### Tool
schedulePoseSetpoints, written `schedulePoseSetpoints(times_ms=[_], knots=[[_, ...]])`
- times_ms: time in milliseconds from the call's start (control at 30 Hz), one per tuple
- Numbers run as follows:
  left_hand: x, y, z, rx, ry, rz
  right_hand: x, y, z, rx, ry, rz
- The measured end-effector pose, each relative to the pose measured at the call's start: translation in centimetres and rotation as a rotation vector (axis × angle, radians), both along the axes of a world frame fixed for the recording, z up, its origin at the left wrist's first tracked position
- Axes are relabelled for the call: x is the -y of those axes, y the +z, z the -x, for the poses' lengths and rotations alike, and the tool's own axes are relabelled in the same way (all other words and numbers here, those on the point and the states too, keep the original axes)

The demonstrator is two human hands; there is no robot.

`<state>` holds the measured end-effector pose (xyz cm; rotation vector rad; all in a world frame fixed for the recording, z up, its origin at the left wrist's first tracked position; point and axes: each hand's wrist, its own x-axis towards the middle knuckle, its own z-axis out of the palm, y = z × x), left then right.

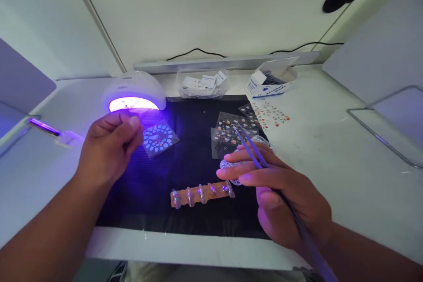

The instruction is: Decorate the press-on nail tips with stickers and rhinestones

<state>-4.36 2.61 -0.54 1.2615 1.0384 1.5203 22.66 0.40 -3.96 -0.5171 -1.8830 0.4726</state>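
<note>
My left hand [110,147] is closed in a pinch in front of the lit mouth of a white UV nail lamp [135,86]; what the fingers hold, if anything, cannot be made out. Lightly held in my right hand [284,189] is a pair of metal tweezers [253,152], its tips apart over some clear sticker sheets [228,125]. Behind those fingers a clear, glittery dish [228,165] is partly hidden. Between the hands lies a brown strip [196,194] carrying several shiny, translucent nail-like pieces. Near my left hand rests a square sheet of round blue-lit stickers [158,138].
A black mat [194,141] covers the middle of the white table [330,141]. Along the back stand a clear box of small packets [201,86] and an open carton of sachets [271,79]. Wire stands [383,128] flank both sides. A purple-lit wand [46,127] sits at left.
</note>
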Motion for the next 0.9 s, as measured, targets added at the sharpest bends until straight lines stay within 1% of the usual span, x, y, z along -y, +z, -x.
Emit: schedulePoseSetpoints(times_ms=[67, 200, 300, 433, 533, 667, 900], knots=[[-1.2, -0.4, 0.8, -0.031, 0.061, -0.05, -0.1, -0.5, 0.0, -0.077, 0.032, 0.033], [-2.2, -1.5, 1.4, -0.192, 0.059, -0.12, -0.6, -0.8, 0.0, -0.229, 0.05, 0.105], [-2.1, -2.5, 1.2, -0.369, 0.054, -0.194, -1.5, -0.7, -0.3, -0.333, 0.006, 0.129], [-1.8, -3.7, 0.8, -0.624, 0.048, -0.26, -3.1, -0.5, -0.8, -0.512, -0.095, 0.172], [-1.9, -4.2, 0.9, -0.769, 0.043, -0.257, -3.7, -0.3, -1.2, -0.579, -0.148, 0.251], [-2.2, -4.5, 1.4, -0.921, 0.07, -0.22, -4.0, -0.1, -1.5, -0.628, -0.188, 0.37], [-2.5, -5.1, 1.6, -1.031, 0.071, -0.205, -4.3, 0.3, -1.6, -0.705, -0.222, 0.513]])
